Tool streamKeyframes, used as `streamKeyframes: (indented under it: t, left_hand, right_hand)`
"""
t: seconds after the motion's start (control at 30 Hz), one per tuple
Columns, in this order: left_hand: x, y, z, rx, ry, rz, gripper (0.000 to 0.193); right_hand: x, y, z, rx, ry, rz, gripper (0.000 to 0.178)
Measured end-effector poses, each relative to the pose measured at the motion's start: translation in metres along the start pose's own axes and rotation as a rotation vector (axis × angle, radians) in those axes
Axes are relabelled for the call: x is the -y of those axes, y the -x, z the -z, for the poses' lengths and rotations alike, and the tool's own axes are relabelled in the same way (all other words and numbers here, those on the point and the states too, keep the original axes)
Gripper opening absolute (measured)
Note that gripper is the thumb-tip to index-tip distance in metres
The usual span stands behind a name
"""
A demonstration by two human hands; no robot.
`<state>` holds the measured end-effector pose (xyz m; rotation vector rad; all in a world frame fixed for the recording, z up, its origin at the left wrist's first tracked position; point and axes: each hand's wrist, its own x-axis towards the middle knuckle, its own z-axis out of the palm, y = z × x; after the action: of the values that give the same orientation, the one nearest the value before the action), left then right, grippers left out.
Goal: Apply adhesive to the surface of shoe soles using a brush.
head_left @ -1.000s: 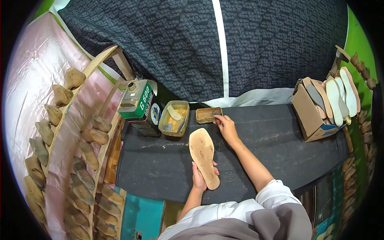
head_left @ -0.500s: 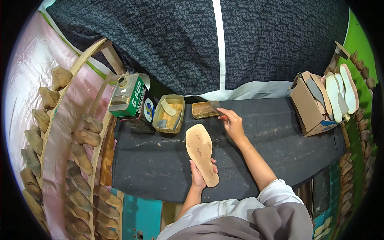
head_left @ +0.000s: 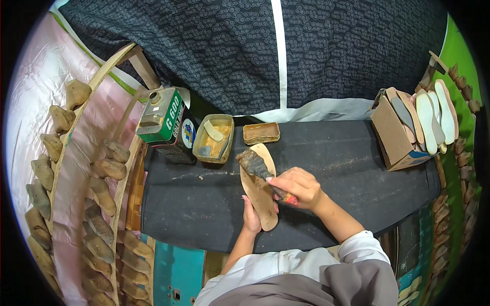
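Observation:
My left hand [head_left: 251,217] grips a tan shoe insole [head_left: 261,204] near its narrow heel end, thumb on one edge and fingers on the other. The insole is held above the dark tabletop, its broad toe end pointing away from me. In my right hand [head_left: 297,187] is a brush [head_left: 255,166] with a reddish, dirt-crusted handle and dark, clotted bristles. Its bristle end lies over the upper part of the insole and hides some of its surface. Just beyond the toe end stands a small rectangular tray [head_left: 261,141] with brownish stuff inside.
Left of the small tray are a larger yellowish tub [head_left: 228,157] with scraps in it and a green-and-dark metal can [head_left: 166,125]. A cardboard box [head_left: 390,137] full of insoles stands at the right. Racks of wooden shoe lasts [head_left: 97,219] line both sides.
My right hand has brought the brush from the small tray back toward me and onto the insole. The insole has tilted slightly; my left hand keeps its hold.

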<state>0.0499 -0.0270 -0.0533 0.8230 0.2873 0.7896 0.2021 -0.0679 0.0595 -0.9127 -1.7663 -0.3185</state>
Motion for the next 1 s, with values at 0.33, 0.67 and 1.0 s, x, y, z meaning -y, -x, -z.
streamKeyframes:
  t: [0.33, 0.67, 1.0]
  left_hand:
    - [-0.001, 0.000, -0.009, -0.058, -0.106, 0.012, 0.075]
    - [0.014, -0.004, -0.041, -0.184, -0.219, -0.138, 0.073]
    - [0.027, 0.000, -0.075, -0.137, -0.076, -0.034, 0.068]
  right_hand:
    - [0.010, -0.001, 0.025, -0.072, 0.057, 0.017, 0.035]
    - [0.014, 0.013, 0.058, 0.153, -0.198, 0.067, 0.033]
    - [0.015, 0.025, 0.091, 0.164, -0.134, 0.090, 0.034]
